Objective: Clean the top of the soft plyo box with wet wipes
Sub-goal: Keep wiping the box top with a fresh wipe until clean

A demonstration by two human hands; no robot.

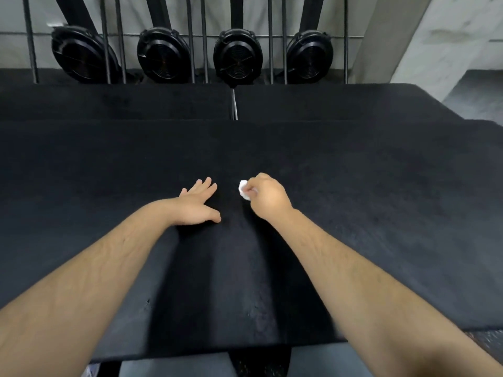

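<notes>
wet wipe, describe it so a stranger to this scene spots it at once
The wide black soft plyo box top fills most of the view. Near its middle, the right hand grips a small crumpled white wet wipe. It is the only white thing on the black top; the left hand beside it lies flat, holding nothing.

right hand [268, 194] pinches a balled wet wipe [244, 190] on the plyo box [353, 213]; left hand [196, 204] rests flat.

Both hands on the plyo box [353, 213], wipe [243, 189] between them, fans [236, 57] behind.
</notes>
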